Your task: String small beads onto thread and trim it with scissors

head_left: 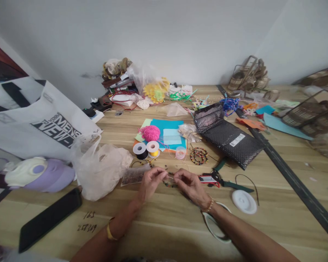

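- The left hand (152, 179) is closed to a pinch, thumb and forefinger on the thin end of the bead string (170, 184), which lies straight in front of the pink yarn ball (151, 133), on the person's side of it
- The right hand (190, 185) is pinched shut too, on the same string, nearer than the yarn ball and off to its right; the beaded part sags onto the table (262, 225)
- Only fingertips grip a fine thread, so a slip could probably send beads sliding off and rolling away; whether the end is knotted cannot be told
- A small bag of beads (133, 175), nearer than the yarn ball and slightly left, sits just beside the left hand; a wrist nudge might spill it
- The cutters (224, 182), right of the yarn ball and nearer, could snag loose thread
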Motion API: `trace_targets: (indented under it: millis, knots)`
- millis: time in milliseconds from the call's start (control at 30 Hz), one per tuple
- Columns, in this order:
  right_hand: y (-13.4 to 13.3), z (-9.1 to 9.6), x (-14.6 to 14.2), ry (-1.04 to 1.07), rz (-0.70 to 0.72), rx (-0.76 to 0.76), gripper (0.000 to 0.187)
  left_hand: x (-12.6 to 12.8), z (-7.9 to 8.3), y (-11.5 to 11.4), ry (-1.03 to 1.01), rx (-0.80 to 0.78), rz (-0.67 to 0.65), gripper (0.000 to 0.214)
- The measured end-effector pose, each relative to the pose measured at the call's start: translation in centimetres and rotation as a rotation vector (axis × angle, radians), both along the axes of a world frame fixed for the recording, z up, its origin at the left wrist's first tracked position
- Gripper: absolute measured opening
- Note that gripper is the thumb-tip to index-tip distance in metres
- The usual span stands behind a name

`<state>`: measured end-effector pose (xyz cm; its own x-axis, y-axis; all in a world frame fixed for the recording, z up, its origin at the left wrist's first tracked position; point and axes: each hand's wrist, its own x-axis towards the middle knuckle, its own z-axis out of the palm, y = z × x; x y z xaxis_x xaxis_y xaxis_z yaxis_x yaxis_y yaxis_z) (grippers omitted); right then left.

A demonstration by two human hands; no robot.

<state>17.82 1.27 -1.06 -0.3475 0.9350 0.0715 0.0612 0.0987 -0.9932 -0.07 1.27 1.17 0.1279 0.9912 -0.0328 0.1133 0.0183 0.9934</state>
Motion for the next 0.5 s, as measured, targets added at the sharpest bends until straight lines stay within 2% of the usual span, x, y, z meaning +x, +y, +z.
trace_targets:
  millis: [100, 333, 500]
  knots:
    - [-0.04, 0.19, -0.07, 0.014, -0.002, 0.004, 0.023, 0.09, 0.10, -0.10, -0.005, -0.028, 0.006, 0.025]
    - [-0.07, -0.25, -0.03, 0.003, 0.024, 0.016, 0.021, 0.12, -0.70, -0.55, 0.148, 0.009, -0.100, 0.025]
    - [-0.12, -0.23, -0.12, -0.015, 0.028, 0.049, 0.018, 0.24, -0.32, -0.49, 0.169, 0.033, -0.110, 0.024]
